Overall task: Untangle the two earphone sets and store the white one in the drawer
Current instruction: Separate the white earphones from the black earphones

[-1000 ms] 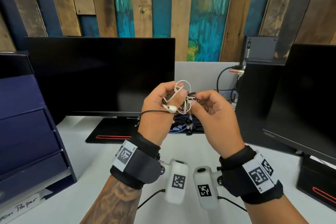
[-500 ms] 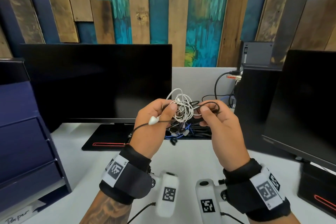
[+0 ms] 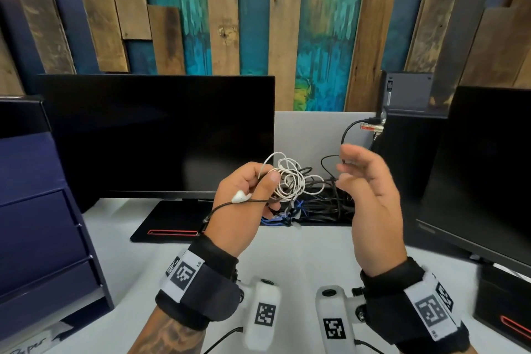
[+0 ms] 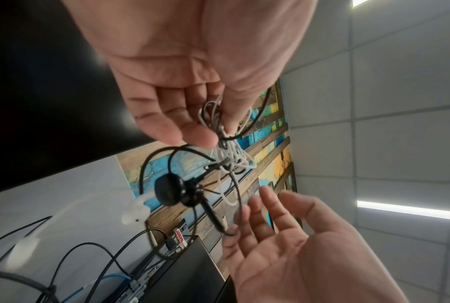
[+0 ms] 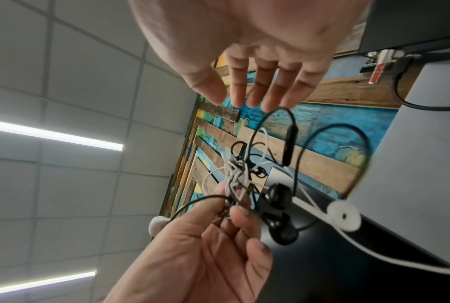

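Note:
My left hand [image 3: 265,181] is raised over the desk and pinches the knot where the white earphone cable [image 3: 288,178] and the black earphone cable [image 3: 327,161] are tangled together. One white earbud [image 3: 240,197] lies against the left thumb. In the left wrist view a black earbud [image 4: 169,192] and a white earbud [image 4: 135,215] dangle below the knot [image 4: 231,160]. My right hand [image 3: 346,172] is beside the tangle with its fingers spread and almost straight [image 5: 252,98]. A black loop brushes the fingertips, which grip nothing. The blue drawer unit [image 3: 37,238] stands at the left, its drawers closed.
A dark monitor [image 3: 155,135] stands behind my hands and another [image 3: 482,169] at the right. A bundle of black and blue cables [image 3: 310,207] lies on the white desk [image 3: 301,256] under the tangle. A small computer [image 3: 408,92] sits at the back right.
My right hand has let go of the black cable, opened and lifted to the right. The left hand keeps its pinch, and the tangle now hangs looser between the hands.

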Demonstrator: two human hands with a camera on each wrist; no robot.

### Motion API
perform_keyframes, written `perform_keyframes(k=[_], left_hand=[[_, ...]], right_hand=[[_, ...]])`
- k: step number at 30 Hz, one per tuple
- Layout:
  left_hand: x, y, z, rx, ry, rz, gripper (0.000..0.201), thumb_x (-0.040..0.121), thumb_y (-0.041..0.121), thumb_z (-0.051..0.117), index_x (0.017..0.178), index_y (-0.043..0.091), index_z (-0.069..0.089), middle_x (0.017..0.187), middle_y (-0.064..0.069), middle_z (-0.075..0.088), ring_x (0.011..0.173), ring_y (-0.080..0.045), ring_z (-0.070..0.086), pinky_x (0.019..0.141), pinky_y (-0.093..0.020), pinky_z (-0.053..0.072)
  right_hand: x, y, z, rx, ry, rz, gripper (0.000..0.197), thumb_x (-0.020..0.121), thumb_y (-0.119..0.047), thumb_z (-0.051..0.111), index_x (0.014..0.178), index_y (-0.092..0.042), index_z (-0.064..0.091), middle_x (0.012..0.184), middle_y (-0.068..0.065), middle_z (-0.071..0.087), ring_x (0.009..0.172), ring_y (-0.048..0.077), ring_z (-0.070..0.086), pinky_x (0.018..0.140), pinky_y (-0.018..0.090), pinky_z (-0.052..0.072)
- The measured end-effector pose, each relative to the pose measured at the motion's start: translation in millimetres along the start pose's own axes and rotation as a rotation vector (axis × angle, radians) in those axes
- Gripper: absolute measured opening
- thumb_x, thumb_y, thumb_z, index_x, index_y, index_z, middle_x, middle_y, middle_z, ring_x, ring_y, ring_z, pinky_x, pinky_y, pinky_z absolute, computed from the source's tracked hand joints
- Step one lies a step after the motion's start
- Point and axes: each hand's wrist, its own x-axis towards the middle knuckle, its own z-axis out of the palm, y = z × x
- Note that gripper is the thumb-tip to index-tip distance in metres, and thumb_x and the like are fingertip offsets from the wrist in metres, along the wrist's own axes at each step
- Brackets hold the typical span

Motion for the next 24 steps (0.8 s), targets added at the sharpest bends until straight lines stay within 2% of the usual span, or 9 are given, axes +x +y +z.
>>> perform_keyframes(k=[2, 3, 5, 7, 11, 14, 16, 21, 24], left_hand=[[-0.4, 1.5, 1.8, 0.013, -0.008, 0.021, 0.011, 0.097, 0.013, 0.058, 0.095, 0.008, 0.067, 0.084, -0.017, 0.071, 0.063, -0.018, 0.063, 0.054, -0.029, 0.054], [-0.4, 2.3, 2.7, 0.018, -0.008, 0.027, 0.011, 0.097, 0.013, 0.058, 0.096, 0.008, 0.068, 0.085, -0.015, 0.072, 0.065, -0.019, 0.064, 0.056, -0.032, 0.055], [-0.1, 3.5, 3.1, 0.006, -0.01, 0.035, 0.012, 0.098, 0.012, 0.058, 0.099, 0.008, 0.069, 0.086, -0.013, 0.073, 0.068, -0.02, 0.067, 0.063, -0.039, 0.058], [0.5, 3.9, 3.2, -0.027, -0.029, 0.027, 0.013, 0.099, 0.01, 0.057, 0.1, 0.008, 0.069, 0.088, -0.015, 0.073, 0.071, -0.021, 0.066, 0.067, -0.043, 0.059], [-0.9, 5.1, 4.2, -0.085, -0.062, 0.003, 0.013, 0.099, 0.007, 0.054, 0.101, 0.007, 0.067, 0.088, -0.014, 0.071, 0.072, -0.021, 0.062, 0.069, -0.05, 0.057], [1.1, 6.2, 5.7, -0.1, -0.031, 0.028, 0.013, 0.095, 0.015, 0.058, 0.104, 0.008, 0.066, 0.088, -0.01, 0.071, 0.072, -0.02, 0.063, 0.065, -0.041, 0.059], [3.5, 7.9, 7.7, -0.11, 0.033, 0.056, 0.011, 0.098, 0.01, 0.057, 0.105, 0.007, 0.064, 0.089, -0.01, 0.072, 0.072, -0.02, 0.066, 0.063, -0.038, 0.059], [2.4, 11.3, 13.0, -0.099, 0.128, 0.101, 0.012, 0.1, 0.009, 0.054, 0.104, 0.01, 0.065, 0.092, -0.01, 0.074, 0.081, -0.027, 0.072, 0.065, -0.042, 0.061], [0.6, 8.6, 10.6, -0.103, 0.124, 0.083, 0.011, 0.099, 0.008, 0.056, 0.105, 0.009, 0.065, 0.093, -0.013, 0.074, 0.08, -0.026, 0.071, 0.063, -0.036, 0.059]], right_hand=[[1.5, -6.7, 1.1, 0.002, -0.043, -0.025, 0.009, 0.095, -0.016, 0.06, 0.099, -0.015, 0.068, 0.087, -0.008, 0.069, 0.082, 0.006, 0.063, 0.075, 0.019, 0.051], [1.2, -8.2, 2.6, -0.052, -0.112, -0.026, 0.009, 0.097, -0.018, 0.063, 0.093, -0.014, 0.069, 0.081, -0.006, 0.069, 0.075, 0.008, 0.062, 0.07, 0.02, 0.052], [0.0, -8.1, 7.5, -0.17, -0.245, 0.0, 0.005, 0.093, -0.022, 0.069, 0.091, -0.019, 0.071, 0.083, -0.002, 0.072, 0.078, 0.016, 0.066, 0.073, 0.028, 0.057], [-1.5, -5.8, 9.9, -0.214, -0.272, 0.021, 0.004, 0.091, -0.02, 0.072, 0.093, -0.023, 0.07, 0.088, -0.002, 0.073, 0.084, 0.019, 0.068, 0.078, 0.033, 0.058], [0.9, -1.3, 6.9, -0.184, -0.231, 0.037, 0.007, 0.093, -0.013, 0.069, 0.092, -0.019, 0.069, 0.088, -0.001, 0.074, 0.083, 0.016, 0.069, 0.077, 0.027, 0.057], [1.6, -3.6, 7.1, -0.072, -0.206, 0.07, 0.003, 0.096, -0.009, 0.063, 0.096, -0.01, 0.066, 0.086, 0.002, 0.074, 0.081, 0.012, 0.069, 0.074, 0.021, 0.054], [0.5, -4.5, 9.2, -0.02, -0.201, 0.075, 0.003, 0.098, -0.007, 0.061, 0.098, -0.008, 0.064, 0.085, 0.001, 0.072, 0.08, 0.009, 0.067, 0.073, 0.019, 0.053], [-0.8, -3.6, 13.8, -0.021, -0.231, 0.089, 0.012, 0.098, -0.004, 0.06, 0.106, -0.012, 0.067, 0.092, 0.0, 0.07, 0.084, 0.006, 0.064, 0.074, 0.02, 0.052], [-3.9, -1.0, 11.8, -0.04, -0.243, 0.132, 0.016, 0.1, -0.005, 0.056, 0.103, -0.015, 0.068, 0.092, -0.003, 0.072, 0.083, 0.006, 0.065, 0.072, 0.022, 0.054]])
